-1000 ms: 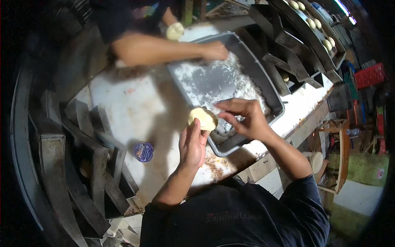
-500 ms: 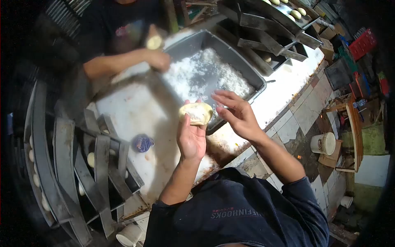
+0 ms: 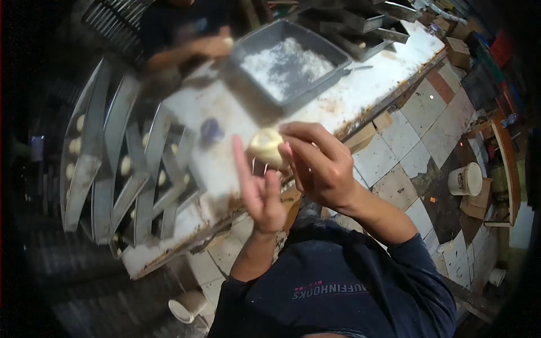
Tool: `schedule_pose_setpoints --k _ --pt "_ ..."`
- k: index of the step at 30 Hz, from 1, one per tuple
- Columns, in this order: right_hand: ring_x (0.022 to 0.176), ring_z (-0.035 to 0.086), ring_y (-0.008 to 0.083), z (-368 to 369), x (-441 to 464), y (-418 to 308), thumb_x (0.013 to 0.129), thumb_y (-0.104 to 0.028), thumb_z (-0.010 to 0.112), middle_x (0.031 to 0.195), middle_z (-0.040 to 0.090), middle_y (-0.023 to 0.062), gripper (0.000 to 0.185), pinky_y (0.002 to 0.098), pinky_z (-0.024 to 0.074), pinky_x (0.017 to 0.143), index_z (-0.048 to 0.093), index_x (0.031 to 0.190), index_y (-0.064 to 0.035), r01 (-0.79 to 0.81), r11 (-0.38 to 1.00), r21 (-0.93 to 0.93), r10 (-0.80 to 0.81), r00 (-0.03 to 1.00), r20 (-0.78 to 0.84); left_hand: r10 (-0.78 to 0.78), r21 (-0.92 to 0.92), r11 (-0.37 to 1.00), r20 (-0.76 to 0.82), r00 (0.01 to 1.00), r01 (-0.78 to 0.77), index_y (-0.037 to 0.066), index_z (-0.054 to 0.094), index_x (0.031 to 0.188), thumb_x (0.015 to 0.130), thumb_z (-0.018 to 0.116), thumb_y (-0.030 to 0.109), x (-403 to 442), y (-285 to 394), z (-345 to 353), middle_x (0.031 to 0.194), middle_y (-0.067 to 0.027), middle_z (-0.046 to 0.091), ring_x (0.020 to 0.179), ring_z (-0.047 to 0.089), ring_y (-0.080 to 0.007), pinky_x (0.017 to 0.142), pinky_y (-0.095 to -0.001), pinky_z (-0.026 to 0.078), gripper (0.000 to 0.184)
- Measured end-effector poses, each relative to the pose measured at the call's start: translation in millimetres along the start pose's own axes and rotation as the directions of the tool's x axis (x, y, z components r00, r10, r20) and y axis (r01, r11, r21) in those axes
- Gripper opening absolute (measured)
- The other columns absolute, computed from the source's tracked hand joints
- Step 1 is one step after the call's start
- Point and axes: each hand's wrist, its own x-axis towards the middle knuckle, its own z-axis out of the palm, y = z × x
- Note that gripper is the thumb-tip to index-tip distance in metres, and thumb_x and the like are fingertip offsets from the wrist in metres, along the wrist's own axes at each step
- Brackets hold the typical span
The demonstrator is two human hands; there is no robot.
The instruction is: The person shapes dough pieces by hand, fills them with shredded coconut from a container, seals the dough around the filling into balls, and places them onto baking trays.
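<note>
A round piece of pale yellow dough (image 3: pixel 266 143), with a dent in its top, is held up between my hands in front of the table edge. My right hand (image 3: pixel 324 166) has its thumb and fingers closed on the dough's right edge. My left hand (image 3: pixel 262 197) is under and beside it, with one finger stretched up along the left side; its middle fingers are partly hidden behind the dough and appear to support it. A blurred round purple-blue object (image 3: pixel 212 130) lies on the white table (image 3: pixel 197 115) beyond my left hand.
A grey tub (image 3: pixel 282 101) with white flour stands on the table. Metal trays holding dough pieces are stacked at left (image 3: pixel 132 169) and far right (image 3: pixel 363 25). Across the table, a person's hand (image 3: pixel 217 46) holds something pale. A white bucket (image 3: pixel 465 179) stands on the tiled floor.
My right hand has come in from the side and gripped the dough. The dough has turned and lifted off my left palm toward the fingers. The camera view has shifted; the co-worker's hand left the tub.
</note>
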Motion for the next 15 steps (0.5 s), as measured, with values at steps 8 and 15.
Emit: schedule_pose_setpoints --k 8,15 --pt "0.064 0.065 0.0115 -23 -13 -109 0.080 -0.012 0.077 0.079 0.065 0.0109 0.023 0.0253 0.0514 0.056 0.070 0.095 0.0045 -0.685 0.581 0.440 0.388 0.708 0.590 0.417 0.334 0.847 0.066 0.906 -0.414 0.004 0.048 0.117 0.094 0.058 0.038 -86 61 -58 0.132 -0.0281 0.045 0.109 0.057 -0.0327 0.092 -0.0435 0.050 0.042" --pt "0.074 0.064 0.0251 12 -17 -163 0.075 -0.011 0.079 0.090 0.062 0.0133 0.037 0.0302 0.0529 0.063 0.065 0.105 0.0028 -0.162 0.874 0.458 -0.050 0.908 0.416 0.607 0.932 0.146 0.179 0.774 -0.331 0.002 0.056 0.129 0.089 0.065 0.022 -114 104 -86 0.105 -0.0184 0.055 0.096 0.057 -0.0295 0.079 -0.0369 0.051 0.046"
